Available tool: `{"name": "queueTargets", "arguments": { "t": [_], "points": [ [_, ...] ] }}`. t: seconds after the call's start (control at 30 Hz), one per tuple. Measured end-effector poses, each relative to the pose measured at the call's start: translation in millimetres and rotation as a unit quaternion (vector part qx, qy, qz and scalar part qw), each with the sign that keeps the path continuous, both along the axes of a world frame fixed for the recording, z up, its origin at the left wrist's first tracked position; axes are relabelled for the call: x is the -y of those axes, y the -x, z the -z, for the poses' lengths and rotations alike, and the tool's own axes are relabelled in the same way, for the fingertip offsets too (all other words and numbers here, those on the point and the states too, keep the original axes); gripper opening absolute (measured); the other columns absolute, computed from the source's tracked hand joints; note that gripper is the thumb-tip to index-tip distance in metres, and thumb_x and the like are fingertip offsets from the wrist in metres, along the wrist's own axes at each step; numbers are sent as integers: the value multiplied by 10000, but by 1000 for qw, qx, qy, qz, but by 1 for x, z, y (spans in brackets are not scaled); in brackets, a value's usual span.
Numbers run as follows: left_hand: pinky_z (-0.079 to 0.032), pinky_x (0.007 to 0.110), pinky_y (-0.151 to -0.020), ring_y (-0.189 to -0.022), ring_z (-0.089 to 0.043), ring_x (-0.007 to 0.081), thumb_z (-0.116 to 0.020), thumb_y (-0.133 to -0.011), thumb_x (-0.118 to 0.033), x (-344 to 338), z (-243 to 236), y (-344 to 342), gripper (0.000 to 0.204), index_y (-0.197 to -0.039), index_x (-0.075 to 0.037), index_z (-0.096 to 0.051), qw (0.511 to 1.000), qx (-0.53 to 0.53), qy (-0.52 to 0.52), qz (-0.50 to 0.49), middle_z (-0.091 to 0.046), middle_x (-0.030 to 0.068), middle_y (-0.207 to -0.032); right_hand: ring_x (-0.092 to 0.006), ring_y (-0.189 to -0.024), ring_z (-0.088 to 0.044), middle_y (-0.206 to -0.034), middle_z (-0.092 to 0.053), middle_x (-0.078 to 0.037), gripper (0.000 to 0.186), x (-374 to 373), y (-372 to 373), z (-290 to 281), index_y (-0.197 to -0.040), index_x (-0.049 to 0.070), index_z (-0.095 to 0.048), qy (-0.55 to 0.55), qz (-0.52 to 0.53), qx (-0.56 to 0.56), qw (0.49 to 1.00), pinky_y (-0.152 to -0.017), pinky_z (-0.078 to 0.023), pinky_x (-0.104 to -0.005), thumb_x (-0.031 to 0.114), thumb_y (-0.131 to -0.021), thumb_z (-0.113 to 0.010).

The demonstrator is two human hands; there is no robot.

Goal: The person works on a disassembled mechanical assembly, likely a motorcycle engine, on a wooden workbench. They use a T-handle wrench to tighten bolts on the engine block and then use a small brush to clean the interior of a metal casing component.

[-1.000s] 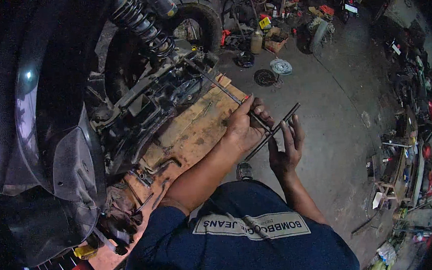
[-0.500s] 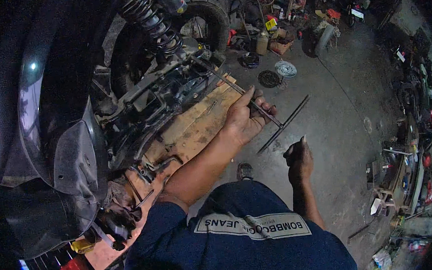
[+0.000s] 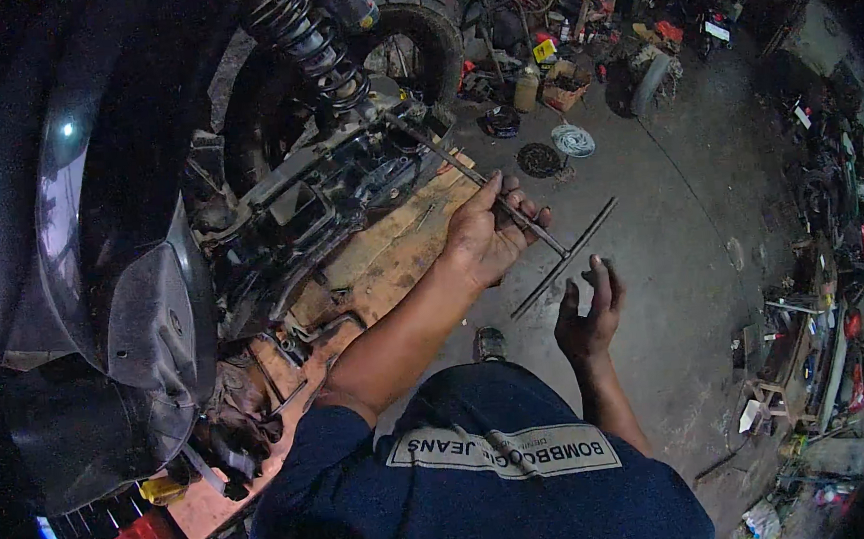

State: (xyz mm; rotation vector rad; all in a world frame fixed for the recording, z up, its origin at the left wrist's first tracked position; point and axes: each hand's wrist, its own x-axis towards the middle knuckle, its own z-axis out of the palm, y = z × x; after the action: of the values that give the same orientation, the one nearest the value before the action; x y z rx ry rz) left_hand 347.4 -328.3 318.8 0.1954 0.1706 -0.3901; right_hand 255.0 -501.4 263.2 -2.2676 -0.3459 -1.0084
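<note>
First inspector: Head view, the sole view. State of the hands?

Second inspector: The left hand (image 3: pixel 489 229), at the centre, is closed around the shaft of a T-handled tool (image 3: pixel 564 254). The right hand (image 3: pixel 591 318), right of centre, holds nothing; its fingers are parted and half curled just beside the crossbar. Contact cannot be confirmed.

First inspector: Location of the tool?

Second inspector: It slants from the machine (image 3: pixel 298 209), upper left of the frame, to the crossbar right of centre. The far end meets dark parts below the coil spring (image 3: pixel 309 53); its seating cannot be verified.

First inspector: Handling advice?

Second inspector: In judgement, the left hand serves best as a loose guide, holding the shaft in line; a tilted shaft could slip. The right hand should push the crossbar evenly, and the left forearm should clear the wooden board (image 3: pixel 366 259).
</note>
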Motion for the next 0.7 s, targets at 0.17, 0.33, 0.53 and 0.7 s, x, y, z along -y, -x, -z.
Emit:
{"name": "queueTargets", "arguments": {
  "t": [0.17,0.33,0.53,0.7],
  "points": [
    [-510,465,-838,-697,-532,201,-466,-1004,-289,-1,0,0,248,-902,-69,-519,1000,-4,-12,-1,-501,21,-697,-311,-1091,-536,-1328,-446,-218,621,-1,-9,-2,-1332,61,-481,72,-6,47,996,-876,-488,-391,-70,-756,-672],
    [-508,462,-825,-696,-518,203,-467,-1003,-297,-2,-4,2,257,-898,-67,-518,999,-38,-21,-1,-496,27,-710,-290,-1066,-551,-1340,-464,-213,536,-2,-20,-6,-1248,107,-589,94,-20,43,994,-871,-481,-391,-77,-750,-666],
    [-501,468,-814,-697,-514,198,-461,-1006,-309,-4,11,-3,268,-897,-71,-521,1000,3,-11,-2,-489,21,-712,-265,-937,-592,-1221,-560,-177,443,-12,-22,-3,-1139,104,-666,37,25,58,997,-812,-498,-370,-99,-746,-670],
    [-501,460,-799,-687,-514,194,-457,-1008,-314,-3,12,-3,270,-890,-79,-521,1000,19,-1,3,-491,19,-709,-228,-884,-615,-1265,-524,-180,431,-27,-15,16,-1132,86,-664,-100,-32,85,991,-738,-531,-329,-122,-754,-667]
  ]
}}
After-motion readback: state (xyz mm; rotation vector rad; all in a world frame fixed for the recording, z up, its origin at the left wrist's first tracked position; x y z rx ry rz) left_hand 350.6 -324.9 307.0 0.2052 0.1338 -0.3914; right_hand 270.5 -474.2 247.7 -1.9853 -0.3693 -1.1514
